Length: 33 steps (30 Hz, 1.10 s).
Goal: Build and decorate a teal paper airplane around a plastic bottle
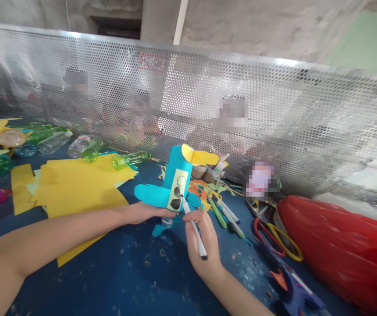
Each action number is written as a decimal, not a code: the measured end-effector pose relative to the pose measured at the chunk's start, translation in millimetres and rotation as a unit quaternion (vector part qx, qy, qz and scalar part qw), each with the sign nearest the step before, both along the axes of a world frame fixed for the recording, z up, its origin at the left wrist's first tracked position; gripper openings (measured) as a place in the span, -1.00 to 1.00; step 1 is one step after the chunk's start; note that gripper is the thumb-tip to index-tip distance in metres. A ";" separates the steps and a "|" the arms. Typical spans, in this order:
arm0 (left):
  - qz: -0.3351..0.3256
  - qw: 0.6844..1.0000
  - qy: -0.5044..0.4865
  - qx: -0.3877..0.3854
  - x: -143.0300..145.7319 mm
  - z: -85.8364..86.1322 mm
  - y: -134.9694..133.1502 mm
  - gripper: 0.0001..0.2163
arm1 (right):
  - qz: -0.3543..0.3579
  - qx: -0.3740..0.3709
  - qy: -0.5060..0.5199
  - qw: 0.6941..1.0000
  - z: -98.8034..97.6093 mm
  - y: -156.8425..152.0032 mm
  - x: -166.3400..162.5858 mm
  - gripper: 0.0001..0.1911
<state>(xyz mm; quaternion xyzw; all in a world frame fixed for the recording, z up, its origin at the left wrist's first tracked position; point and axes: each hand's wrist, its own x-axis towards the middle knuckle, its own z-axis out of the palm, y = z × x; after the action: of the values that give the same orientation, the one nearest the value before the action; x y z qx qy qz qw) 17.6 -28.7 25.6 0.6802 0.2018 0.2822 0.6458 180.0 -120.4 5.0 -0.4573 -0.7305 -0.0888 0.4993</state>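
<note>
A toy airplane (175, 161) of blue paper around a plastic bottle is tilted up in front of me, with blue wings and a yellow tail piece (204, 157). The bottle's neck and a blue propeller (161, 230) show at its lower end. My left hand (147, 212) is closed on the plane from beneath, its fingers partly hidden. On the plane's body is a pale green paper strip (182, 177) with drawn rounded shapes, two of them dark. My right hand (203, 235) pinches a white marker (199, 241), whose tip meets the strip's edge near the middle shape.
Yellow paper sheets (80, 188) lie at left, with several plastic bottles (55, 141) behind. On the right are markers (217, 213), scissors (287, 241), a blue tool (298, 292) and a red plastic bag (339, 245). A perforated metal panel (188, 87) stands along the back; people show behind it.
</note>
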 end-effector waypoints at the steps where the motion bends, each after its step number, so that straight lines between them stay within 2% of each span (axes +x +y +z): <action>1: 0.000 1.000 0.001 -0.001 0.1 0.0 -0.1 -0.63 | 0.000 0.001 0.000 1.000 0.0 0.1 0.0 -0.85; 11: 0.004 1.000 0.014 -0.001 -0.6 4.4 -1.7 -0.61 | 0.017 0.005 -0.004 1.000 -1.4 0.5 0.1 -0.84; 28: -0.006 1.000 -0.005 0.013 0.3 -8.9 5.2 -0.61 | 0.008 -0.001 0.000 1.000 0.2 -0.3 0.1 -0.84; 33: -0.014 1.000 -0.006 0.017 -0.4 -7.8 5.2 -0.61 | 0.002 0.000 0.005 1.000 -1.1 0.6 1.4 -0.84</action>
<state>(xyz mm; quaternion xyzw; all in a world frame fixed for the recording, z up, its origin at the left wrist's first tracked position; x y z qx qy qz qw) 17.2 -23.5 17.8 0.6922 0.1835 0.2800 0.6394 181.5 -119.9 3.9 -0.4567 -0.7288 -0.0857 0.5030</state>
